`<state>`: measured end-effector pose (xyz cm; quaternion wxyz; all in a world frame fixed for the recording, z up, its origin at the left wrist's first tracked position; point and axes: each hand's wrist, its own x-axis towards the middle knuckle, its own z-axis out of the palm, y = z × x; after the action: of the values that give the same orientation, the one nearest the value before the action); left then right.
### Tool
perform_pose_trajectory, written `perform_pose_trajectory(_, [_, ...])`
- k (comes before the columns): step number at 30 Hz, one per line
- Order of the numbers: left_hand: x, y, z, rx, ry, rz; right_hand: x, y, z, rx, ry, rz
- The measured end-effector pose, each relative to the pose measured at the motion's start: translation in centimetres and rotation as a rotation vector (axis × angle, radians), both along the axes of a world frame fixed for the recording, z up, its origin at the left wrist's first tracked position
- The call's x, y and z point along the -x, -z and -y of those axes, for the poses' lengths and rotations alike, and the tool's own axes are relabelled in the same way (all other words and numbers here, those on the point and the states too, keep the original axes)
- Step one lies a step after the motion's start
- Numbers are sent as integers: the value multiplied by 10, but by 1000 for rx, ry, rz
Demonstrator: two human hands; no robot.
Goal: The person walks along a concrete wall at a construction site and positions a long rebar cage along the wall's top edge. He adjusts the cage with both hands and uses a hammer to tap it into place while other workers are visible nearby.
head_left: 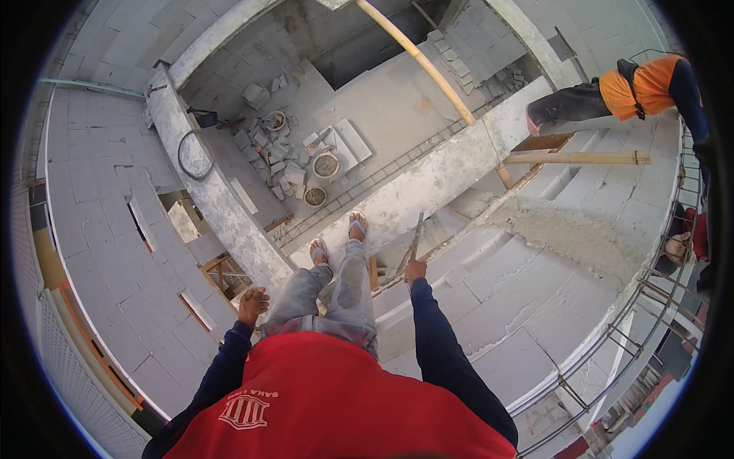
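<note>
I stand in sandals on a pale concrete beam (428, 183), high above a lower floor. My right hand (415, 271) is closed around a long, narrow metal tool (416, 236), which points away from me beside the beam; its exact kind is not clear. Close to that hand runs a wall of light grey blocks (489, 268). My left hand (252, 304) hangs by my left thigh with nothing visible in it, its fingers loosely bent and apart. It is nearest to the block wall (115, 229) on the left and the beam meeting mine.
Below lie broken blocks (267, 153), round buckets (326, 164) and white slabs (352, 141). Another person in an orange vest (638, 84) stands at the far right. A bamboo pole (417, 57) leans across the beam. Steel rebar (612, 329) edges the right side.
</note>
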<state>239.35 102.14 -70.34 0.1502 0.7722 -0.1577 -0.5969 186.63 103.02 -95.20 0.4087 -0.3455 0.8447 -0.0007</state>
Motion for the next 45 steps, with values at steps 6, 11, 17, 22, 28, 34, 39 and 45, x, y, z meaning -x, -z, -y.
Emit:
perform_pose_trajectory(6, [2, 2, -16, -84, 38, 19, 33, 55, 42, -78, -182, -85])
perform_pose_trajectory(11, [-24, 1, -42, -225, -4, 75, 57, 95, 86, 67, 446, -99])
perform_pose_trajectory(17, [-31, -9, -68, -304, -33, 181, 75, 175, 142, 244, 462, -304])
perform_pose_trajectory(22, [-23, 0, -72, -406, 194, 324, 80, 286, 139, 50, 324, -443])
perform_pose_trajectory(28, [-30, 14, -89, -357, 647, 459, 65, 379, 114, -187, 122, -261])
perform_pose_trajectory(34, [-34, 26, -99, -477, 471, 536, 34, 377, 139, -347, 263, -254])
perform_pose_trajectory(39, [-45, 35, -100, -325, 637, 506, -7, 351, 117, -377, 214, -309])
perform_pose_trajectory(45, [-86, 55, -96, -87, 954, 440, -108, 268, 29, -31, 368, 197])
